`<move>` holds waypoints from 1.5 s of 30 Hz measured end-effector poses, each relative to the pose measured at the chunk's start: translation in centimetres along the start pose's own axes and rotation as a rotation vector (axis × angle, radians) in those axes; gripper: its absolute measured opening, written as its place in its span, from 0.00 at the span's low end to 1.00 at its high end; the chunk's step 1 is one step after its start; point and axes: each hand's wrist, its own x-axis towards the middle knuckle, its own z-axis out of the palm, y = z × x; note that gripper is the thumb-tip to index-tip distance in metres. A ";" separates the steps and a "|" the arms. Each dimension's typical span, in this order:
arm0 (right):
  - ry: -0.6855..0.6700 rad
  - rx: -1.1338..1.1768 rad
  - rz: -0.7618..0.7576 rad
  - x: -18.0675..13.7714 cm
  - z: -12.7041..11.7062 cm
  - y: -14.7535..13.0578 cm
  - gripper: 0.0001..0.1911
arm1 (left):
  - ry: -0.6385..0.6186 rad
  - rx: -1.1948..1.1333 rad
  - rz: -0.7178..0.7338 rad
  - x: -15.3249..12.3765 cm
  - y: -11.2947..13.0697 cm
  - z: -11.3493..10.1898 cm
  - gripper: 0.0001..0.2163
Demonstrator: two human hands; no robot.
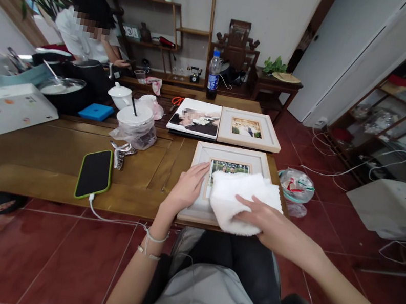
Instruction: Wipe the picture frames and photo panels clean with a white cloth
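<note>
Center frame: left hand (189, 186) lies spread flat on the picture frame (233, 156), right hand (257, 214) presses a white cloth (237, 191), fingers flat. Blue bottle (213, 75) label unreadable up top; phone (95, 173) sits left.

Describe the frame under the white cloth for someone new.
Start at the long wooden table. At its near right edge lies a white picture frame. Unlike the two pictures behind it, it carries a white cloth under the right hand, with the left hand on its border.
</note>
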 end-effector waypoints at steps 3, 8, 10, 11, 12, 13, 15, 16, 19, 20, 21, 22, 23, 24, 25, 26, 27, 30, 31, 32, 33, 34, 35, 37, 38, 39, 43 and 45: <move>0.145 -0.130 -0.004 1.9 0.8 2.2 0.42 | 0.000 -0.002 0.004 0.0 0.0 0.0 0.20; 0.463 -0.283 0.072 6.2 -0.9 5.7 0.35 | 0.021 -0.041 -0.004 -0.2 -0.2 0.1 0.20; 0.522 -0.342 0.079 8.3 -1.8 6.2 0.34 | 0.039 -0.061 -0.018 -0.2 -0.2 0.1 0.21; 0.522 -0.369 0.076 9.3 -2.0 6.1 0.34 | 0.046 -0.071 -0.024 -0.2 -0.2 0.1 0.22; 0.502 -0.390 0.068 10.3 -2.1 5.9 0.34 | 0.053 -0.082 -0.028 -0.2 -0.2 0.1 0.23; 0.462 -0.404 0.049 11.2 -2.0 5.4 0.33 | 0.058 -0.095 -0.030 -0.2 -0.1 0.1 0.23; 0.350 -0.409 -0.004 12.6 -1.5 4.0 0.30 | 0.077 -0.121 -0.025 -0.2 0.0 0.0 0.24; 0.290 -0.406 -0.030 12.9 -1.2 3.2 0.27 | 0.091 -0.132 -0.015 -0.2 0.1 -0.1 0.25; 0.155 -0.399 -0.083 12.5 -0.4 0.4 0.21 | 0.118 -0.153 0.017 -0.2 0.2 -0.1 0.25; 0.118 -0.396 -0.094 11.9 -0.2 -0.4 0.20 | 0.116 -0.157 0.023 -0.2 0.1 -0.1 0.24; 0.089 -0.391 -0.106 11.2 0.0 -1.1 0.20 | 0.109 -0.161 0.024 -0.2 0.1 -0.1 0.24; 0.068 -0.383 -0.119 10.4 0.2 -1.8 0.20 | 0.101 -0.166 0.021 -0.2 0.1 -0.1 0.23; 0.053 -0.372 -0.136 9.5 0.3 -2.3 0.20 | 0.096 -0.172 0.015 -0.2 0.0 -0.1 0.23; 0.044 -0.356 -0.156 8.6 0.5 -2.8 0.20 | 0.093 -0.176 0.010 -0.2 0.0 -0.1 0.23; 0.037 -0.336 -0.177 7.7 0.6 -3.1 0.20 | 0.091 -0.177 0.004 -0.2 -0.1 0.0 0.22; 0.031 -0.311 -0.195 6.9 0.7 -3.3 0.20 | 0.086 -0.174 -0.002 -0.2 -0.1 0.0 0.22; 0.021 -0.280 -0.212 6.2 0.8 -3.4 0.20 | 0.080 -0.166 -0.008 -0.2 -0.1 0.0 0.22; -0.013 -0.177 -0.249 4.1 0.9 -3.0 0.24 | 0.057 -0.119 -0.019 -0.1 0.0 0.0 0.22; -0.017 -0.150 -0.252 3.5 0.8 -2.7 0.27 | 0.050 -0.102 -0.018 -0.1 -0.1 0.0 0.22; -0.019 -0.129 -0.249 2.9 0.7 -2.4 0.29 | 0.045 -0.085 -0.012 -0.1 -0.1 0.0 0.21; -0.020 -0.116 -0.233 2.4 0.5 -2.1 0.30 | 0.043 -0.069 -0.005 -0.1 -0.1 0.1 0.21; -0.019 -0.107 -0.205 1.9 0.3 -1.7 0.31 | 0.041 -0.056 0.002 -0.1 -0.2 0.1 0.21; -0.019 -0.100 -0.168 1.4 0.0 -1.4 0.31 | 0.039 -0.045 0.008 -0.1 -0.3 0.1 0.21; -0.021 -0.086 -0.074 0.4 -0.6 -0.6 0.30 | 0.037 -0.032 0.010 -0.2 -0.3 0.1 0.21; -0.018 -0.080 -0.025 -0.1 -0.9 -0.1 0.29 | 0.036 -0.030 0.009 -0.2 -0.3 0.1 0.21; -0.012 -0.078 0.018 -0.6 -1.2 0.4 0.28 | 0.034 -0.032 0.009 -0.2 -0.3 0.1 0.20; 0.050 -0.114 0.099 -2.4 -2.1 2.7 0.25 | 0.031 -0.048 0.013 -0.1 -0.2 0.0 0.19; 0.129 -0.160 0.163 -3.0 -2.5 3.8 0.26 | 0.037 -0.051 0.006 -0.1 -0.1 0.1 0.19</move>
